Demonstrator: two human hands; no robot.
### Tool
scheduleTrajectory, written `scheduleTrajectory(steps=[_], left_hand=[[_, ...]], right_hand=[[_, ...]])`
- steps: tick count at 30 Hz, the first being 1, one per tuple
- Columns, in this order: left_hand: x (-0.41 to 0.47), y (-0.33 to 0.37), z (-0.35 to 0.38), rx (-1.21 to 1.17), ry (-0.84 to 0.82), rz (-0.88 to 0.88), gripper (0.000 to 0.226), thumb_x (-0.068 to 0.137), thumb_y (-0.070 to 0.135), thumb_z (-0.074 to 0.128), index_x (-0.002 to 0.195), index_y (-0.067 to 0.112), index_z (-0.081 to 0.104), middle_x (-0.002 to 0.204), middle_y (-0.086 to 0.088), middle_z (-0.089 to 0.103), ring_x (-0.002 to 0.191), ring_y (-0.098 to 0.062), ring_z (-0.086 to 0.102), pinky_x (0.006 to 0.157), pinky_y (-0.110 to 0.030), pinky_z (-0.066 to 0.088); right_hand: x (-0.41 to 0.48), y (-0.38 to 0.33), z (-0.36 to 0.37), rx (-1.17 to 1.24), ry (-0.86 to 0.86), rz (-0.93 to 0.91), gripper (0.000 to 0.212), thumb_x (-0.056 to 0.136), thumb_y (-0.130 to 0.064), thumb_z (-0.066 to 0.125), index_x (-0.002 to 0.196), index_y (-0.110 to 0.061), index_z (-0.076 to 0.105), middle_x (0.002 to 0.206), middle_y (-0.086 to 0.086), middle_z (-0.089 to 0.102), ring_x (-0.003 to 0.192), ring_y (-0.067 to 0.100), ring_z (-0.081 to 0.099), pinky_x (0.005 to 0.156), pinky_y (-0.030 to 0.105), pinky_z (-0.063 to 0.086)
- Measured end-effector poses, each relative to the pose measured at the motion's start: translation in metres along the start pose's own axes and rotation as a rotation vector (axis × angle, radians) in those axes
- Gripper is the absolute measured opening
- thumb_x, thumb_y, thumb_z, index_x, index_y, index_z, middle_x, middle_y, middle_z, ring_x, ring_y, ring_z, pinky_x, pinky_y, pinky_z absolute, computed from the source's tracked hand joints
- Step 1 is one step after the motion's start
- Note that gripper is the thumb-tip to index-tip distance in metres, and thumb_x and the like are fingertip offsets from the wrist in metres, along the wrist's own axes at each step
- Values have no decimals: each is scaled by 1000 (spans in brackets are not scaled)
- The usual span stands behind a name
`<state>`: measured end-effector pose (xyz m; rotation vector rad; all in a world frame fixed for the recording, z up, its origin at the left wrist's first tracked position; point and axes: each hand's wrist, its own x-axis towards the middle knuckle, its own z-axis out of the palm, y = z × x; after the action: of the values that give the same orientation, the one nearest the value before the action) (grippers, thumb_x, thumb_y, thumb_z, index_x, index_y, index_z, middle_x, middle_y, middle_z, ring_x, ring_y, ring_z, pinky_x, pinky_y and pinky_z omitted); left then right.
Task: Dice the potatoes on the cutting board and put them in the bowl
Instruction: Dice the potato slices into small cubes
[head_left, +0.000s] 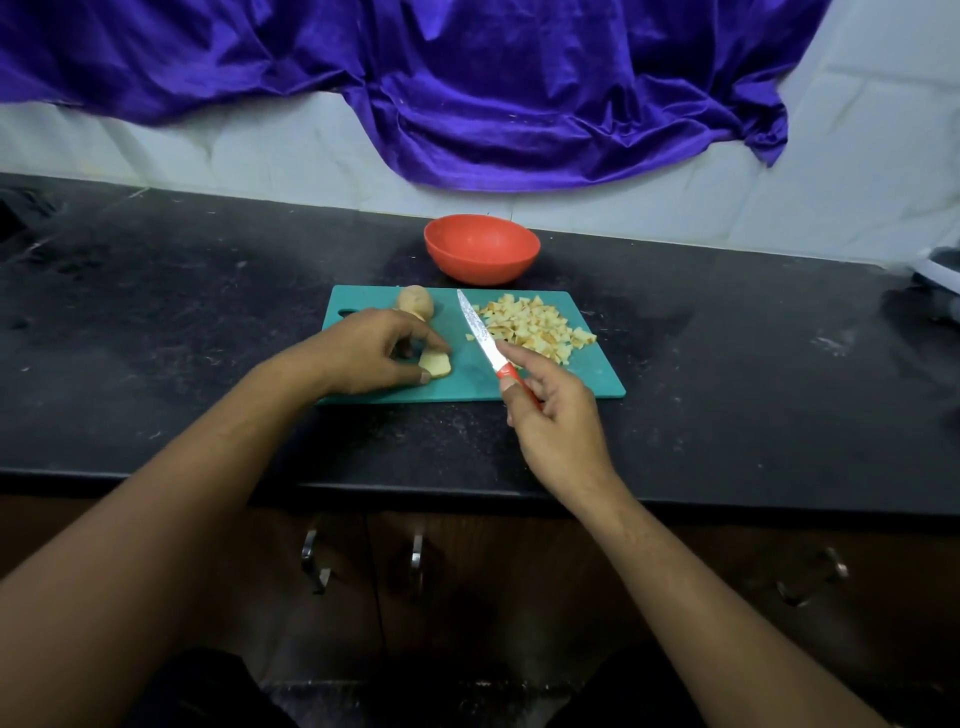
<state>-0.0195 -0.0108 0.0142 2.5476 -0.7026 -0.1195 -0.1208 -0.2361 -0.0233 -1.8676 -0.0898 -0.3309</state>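
Note:
A teal cutting board (587, 382) lies on the black counter. My left hand (366, 353) pinches a flat potato slice (435, 364) against the board between thumb and fingers. Behind that hand sits a whole potato piece (415, 300). A heap of diced potato (535, 325) covers the board's right part. My right hand (556, 415) grips the red handle of a knife (480, 332), whose blade points up and away, lifted over the middle of the board. An orange bowl (482, 249) stands just behind the board and looks empty.
The black counter (182, 322) stretches to both sides, with its front edge near my forearms. A purple cloth (467, 88) hangs on the white wall behind. A dark and white object (935, 280) sits at the far right. Cabinet handles (415, 553) show below.

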Motion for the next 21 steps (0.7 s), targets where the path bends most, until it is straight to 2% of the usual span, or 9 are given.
scheduleTrajectory(steps=[2, 4, 5, 7, 9, 11, 15, 17, 21], left_hand=[[-6, 4, 6, -16, 88, -32, 40, 86, 30, 81, 124, 36, 71, 103, 16, 64, 94, -2, 59, 86, -26, 47], [-11, 10, 15, -23, 186, -58, 40, 84, 35, 83, 122, 32, 72, 104, 17, 63, 98, -6, 61, 86, -26, 47], [-14, 13, 20, -26, 235, -77, 40, 83, 37, 84, 121, 31, 72, 105, 17, 64, 100, -8, 61, 87, -28, 49], [-18, 16, 33, -13, 325, -113, 42, 81, 42, 83, 121, 31, 72, 112, 13, 68, 106, -11, 59, 93, -36, 51], [-22, 15, 44, 0, 398, -116, 45, 82, 46, 81, 122, 30, 71, 119, 9, 69, 111, -14, 57, 96, -40, 51], [-26, 14, 49, -21, 457, -100, 48, 81, 49, 80, 123, 27, 71, 121, 8, 68, 110, -13, 57, 95, -38, 51], [-27, 13, 50, -38, 485, -103, 50, 81, 50, 80, 122, 24, 71, 120, 7, 67, 110, -11, 58, 95, -36, 52], [-26, 13, 51, -34, 486, -112, 49, 81, 51, 79, 122, 24, 71, 120, 8, 67, 111, -11, 58, 96, -38, 52], [-25, 12, 51, -42, 490, -129, 47, 82, 50, 79, 121, 25, 72, 121, 10, 68, 113, -11, 58, 97, -40, 53]], right_hand=[[0, 0, -1, -21, -4, -1, 37, 105, -19, 59, 139, -33, 63, 99, -12, 76, 66, 13, 54, 62, 44, 54], [0, 2, 0, -59, -10, -5, 37, 105, -22, 59, 139, -36, 62, 99, -8, 76, 67, 16, 56, 64, 49, 54], [0, 2, 1, -85, -12, -9, 37, 105, -24, 58, 140, -36, 61, 102, -7, 76, 71, 12, 61, 66, 47, 57], [-2, 1, 2, -156, -8, -29, 38, 105, -28, 57, 142, -36, 61, 122, -12, 72, 97, 3, 68, 86, 38, 61], [-5, -2, 3, -268, 1, -73, 39, 104, -27, 57, 143, -34, 60, 133, -14, 68, 114, 3, 64, 96, 35, 57], [-7, -7, 4, -418, -6, -133, 41, 104, -25, 56, 144, -34, 59, 130, -13, 69, 108, 5, 65, 90, 31, 57], [-8, -16, 8, -689, -70, -181, 44, 106, -30, 51, 150, -36, 52, 110, -10, 71, 84, 7, 63, 73, 30, 56], [-8, -18, 9, -728, -79, -185, 45, 106, -31, 50, 150, -36, 50, 103, -9, 70, 82, 7, 61, 71, 33, 56], [-8, -20, 12, -786, -102, -214, 45, 106, -32, 48, 151, -37, 48, 105, -8, 69, 87, 9, 62, 72, 33, 55]])
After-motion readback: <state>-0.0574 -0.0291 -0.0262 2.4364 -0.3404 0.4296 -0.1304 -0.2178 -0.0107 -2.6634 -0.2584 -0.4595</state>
